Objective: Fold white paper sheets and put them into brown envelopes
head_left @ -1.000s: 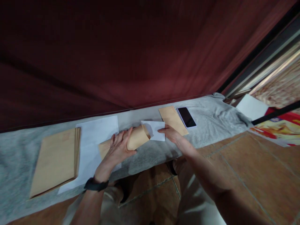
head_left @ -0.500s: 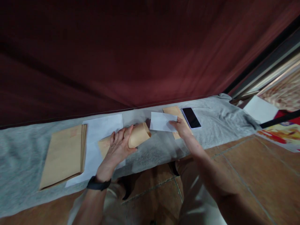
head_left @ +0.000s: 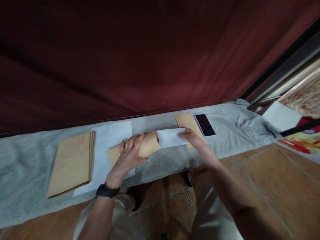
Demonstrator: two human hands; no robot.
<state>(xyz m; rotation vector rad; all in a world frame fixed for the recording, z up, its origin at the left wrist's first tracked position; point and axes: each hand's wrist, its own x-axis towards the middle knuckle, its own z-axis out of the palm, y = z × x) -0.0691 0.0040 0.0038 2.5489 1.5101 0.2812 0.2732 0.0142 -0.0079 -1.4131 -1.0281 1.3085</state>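
A brown paper envelope (head_left: 149, 144) lies under my left hand (head_left: 130, 154), whose thumb and fingers are wrapped across it. Its right end bulges open. Between the thumb and fingers of my right hand (head_left: 191, 136) is a folded white sheet of paper (head_left: 171, 137). The sheet's left end is at the envelope's mouth and appears to be just inside it. Beneath my right hand lies another brown envelope (head_left: 186, 120). White sheets (head_left: 113, 131) are spread under and left of the held envelope, partly covered by a stack of brown envelopes (head_left: 71, 163).
A phone (head_left: 205, 125) with a pale purple edge lies right of my right hand. Everything rests on a long narrow surface with a grey cloth (head_left: 160, 166). A dark red curtain (head_left: 150, 60) hangs behind it. Tiled floor (head_left: 270, 180) shows in front.
My right hand has moved slightly left and down, bringing the folded sheet from just right of the envelope to its open mouth. My left hand keeps its hold.
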